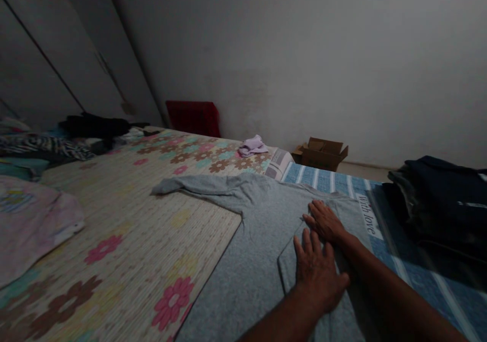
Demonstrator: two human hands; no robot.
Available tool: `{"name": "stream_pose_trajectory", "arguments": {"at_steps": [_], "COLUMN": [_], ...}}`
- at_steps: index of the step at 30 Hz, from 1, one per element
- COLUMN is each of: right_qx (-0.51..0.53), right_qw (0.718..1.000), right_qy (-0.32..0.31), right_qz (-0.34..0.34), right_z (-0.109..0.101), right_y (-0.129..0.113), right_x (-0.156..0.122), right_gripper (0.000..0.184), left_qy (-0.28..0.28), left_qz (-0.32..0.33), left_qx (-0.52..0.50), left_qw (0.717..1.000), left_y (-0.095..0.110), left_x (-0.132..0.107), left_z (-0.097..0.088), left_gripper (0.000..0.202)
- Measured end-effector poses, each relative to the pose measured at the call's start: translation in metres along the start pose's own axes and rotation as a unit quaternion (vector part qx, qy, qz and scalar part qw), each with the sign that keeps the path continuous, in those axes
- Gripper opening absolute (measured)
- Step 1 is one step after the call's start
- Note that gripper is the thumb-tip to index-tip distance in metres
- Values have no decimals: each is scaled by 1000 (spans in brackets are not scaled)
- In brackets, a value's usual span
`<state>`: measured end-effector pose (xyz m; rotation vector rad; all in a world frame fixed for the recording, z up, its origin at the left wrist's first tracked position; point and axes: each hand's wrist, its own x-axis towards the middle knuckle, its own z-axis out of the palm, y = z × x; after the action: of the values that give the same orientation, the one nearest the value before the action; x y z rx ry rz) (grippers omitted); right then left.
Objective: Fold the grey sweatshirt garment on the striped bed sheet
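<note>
Pressing flat on the folded-over panel of a grey long-sleeved top (262, 220), the left hand (317, 273) lies nearest the camera, palm down, fingers spread and pointing away; its grip is wide and holds nothing. Just beyond it and slightly to the right, the right hand (325, 221) rests palm down on the same panel, fingers together and angled toward the far left, likewise closed on nothing. The two hands are near each other but do not appear to touch.

The top lies spread on the bed (125, 240), straddling the edge where the flowered mat meets a blue striped sheet (422, 276). Its body runs from the near edge of the view away toward the wall, while its free sleeve (190, 184) stretches out leftward across the mat, well apart from both hands. That sleeve lies to the far left of the grip, its long axis roughly crosswise to the forearms, and the right hand's fingertips point closest to it.

Farther right sits a stack of dark folded clothes (437, 200). Beyond, a small lilac garment (251, 145) lies near the bed's far edge, with a cardboard box (323, 153) on the floor by the wall
</note>
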<state>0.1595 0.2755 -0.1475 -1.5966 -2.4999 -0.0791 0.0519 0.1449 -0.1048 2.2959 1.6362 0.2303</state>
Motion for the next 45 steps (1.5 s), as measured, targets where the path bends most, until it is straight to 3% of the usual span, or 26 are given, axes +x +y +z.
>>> {"name": "stream_pose_trajectory", "arguments": {"at_steps": [8, 12, 16, 21, 27, 34, 40, 45], "right_qx": [-7, 3, 13, 11, 13, 16, 21, 31], "right_qw": [999, 999, 999, 998, 998, 998, 999, 999], "right_qy": [9, 8, -3, -16, -17, -15, -6, -20], "right_qz": [40, 41, 50, 62, 59, 60, 29, 14], "right_z": [-14, -19, -20, -28, -33, -34, -39, -33], "right_y": [-23, -39, -41, -45, -73, -86, -97, -102], "right_x": [-8, -20, -24, -25, -48, -64, -75, -83], "right_gripper": [56, 57, 55, 56, 68, 67, 65, 67], "left_qy": [-4, -48, -82, -68, -58, -78, -54, -36], "left_qz": [-2, -29, -14, -8, -11, 14, 30, 41], "left_qx": [-4, -1, -22, -30, -20, -27, -27, -27], "left_qw": [1000, 998, 996, 997, 998, 996, 998, 998], "left_y": [-3, -13, -17, -16, -14, -11, -16, -28], "left_x": [-23, -53, -76, -81, -90, -111, -119, -123], "left_z": [-23, -27, -21, -18, -14, -12, -6, -23], "left_gripper": [66, 83, 92, 90, 87, 88, 87, 67]}}
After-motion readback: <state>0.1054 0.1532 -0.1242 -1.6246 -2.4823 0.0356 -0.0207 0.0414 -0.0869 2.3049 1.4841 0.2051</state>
